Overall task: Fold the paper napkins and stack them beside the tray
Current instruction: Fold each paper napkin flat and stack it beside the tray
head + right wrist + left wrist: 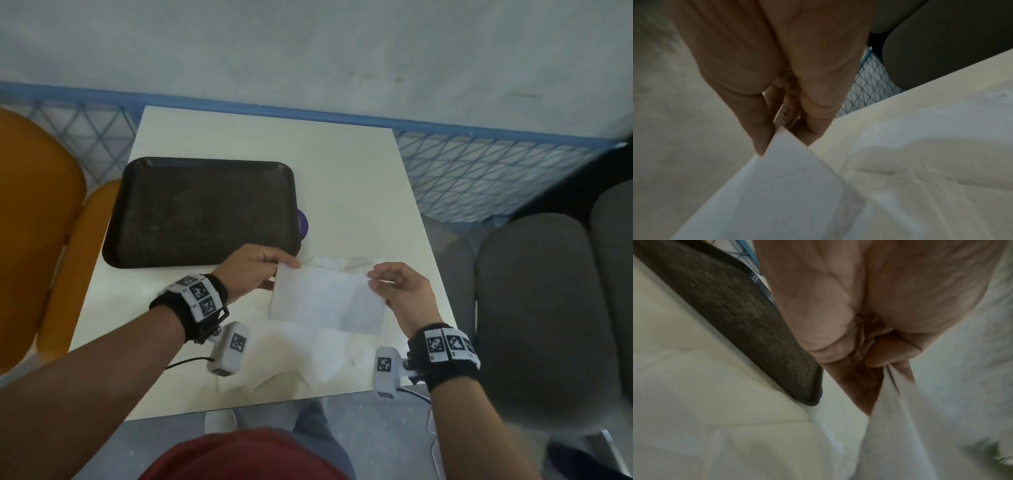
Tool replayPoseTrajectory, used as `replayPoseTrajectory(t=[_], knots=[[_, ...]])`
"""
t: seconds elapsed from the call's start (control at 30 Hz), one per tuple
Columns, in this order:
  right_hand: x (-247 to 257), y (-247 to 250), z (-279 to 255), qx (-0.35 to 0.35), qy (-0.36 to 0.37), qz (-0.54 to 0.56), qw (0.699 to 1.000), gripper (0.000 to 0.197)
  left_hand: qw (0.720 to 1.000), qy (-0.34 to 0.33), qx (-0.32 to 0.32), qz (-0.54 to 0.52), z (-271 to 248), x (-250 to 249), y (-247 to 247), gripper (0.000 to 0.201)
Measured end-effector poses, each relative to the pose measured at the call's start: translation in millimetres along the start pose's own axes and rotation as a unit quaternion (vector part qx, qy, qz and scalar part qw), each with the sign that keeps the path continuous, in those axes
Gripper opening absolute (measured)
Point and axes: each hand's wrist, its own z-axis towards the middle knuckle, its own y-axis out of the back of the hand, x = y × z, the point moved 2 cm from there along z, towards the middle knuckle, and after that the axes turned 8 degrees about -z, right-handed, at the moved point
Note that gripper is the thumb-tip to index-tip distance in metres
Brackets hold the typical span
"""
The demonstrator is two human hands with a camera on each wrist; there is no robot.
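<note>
The left hand (251,270) and right hand (404,291) each pinch a top corner of a thin white paper napkin (329,301), held taut above the cream table (342,178); matching corners before creasing should keep the fold square. More soft, crumpled napkins (308,363) lie beneath, near the dark, textured, round-cornered tray (202,209).
</note>
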Motion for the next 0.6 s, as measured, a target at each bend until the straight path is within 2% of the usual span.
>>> replayPoseTrajectory(t=[0.1, 0.13, 0.2, 0.27, 0.33, 0.4, 0.47, 0.5, 0.6], knots=[[-12, 5, 19, 0.020, 0.003, -0.085, 0.996, 0.023, 0.997, 0.025, -0.014, 0.065, 13, 26, -9, 0.045], [-17, 5, 25, 0.030, 0.004, -0.121, 0.992, 0.022, 0.990, 0.022, -0.024, 0.140, 18, 35, -12, 0.043], [-31, 5, 37, 0.045, -0.001, -0.211, 0.977, 0.020, 0.952, 0.001, -0.052, 0.303, 27, 54, -20, 0.041], [-45, 0, 43, 0.047, 0.032, -0.332, 0.941, 0.024, 0.918, -0.027, -0.039, 0.393, 31, 73, -39, 0.050], [-60, -16, 38, 0.065, 0.131, -0.430, 0.891, 0.038, 0.871, -0.060, 0.019, 0.487, 35, 90, -64, 0.056], [-73, -41, 25, 0.136, 0.192, -0.496, 0.836, 0.052, 0.819, -0.072, 0.055, 0.566, 38, 105, -82, 0.058], [-82, -65, 9, 0.219, 0.184, -0.547, 0.787, 0.063, 0.790, -0.047, 0.062, 0.608, 39, 117, -87, 0.061], [-86, -73, 4, 0.239, 0.176, -0.564, 0.771, 0.067, 0.782, -0.040, 0.060, 0.619, 38, 123, -87, 0.064], [-98, -71, 1, 0.228, 0.148, -0.599, 0.753, 0.076, 0.750, -0.077, 0.037, 0.656, 34, 136, -85, 0.062]])
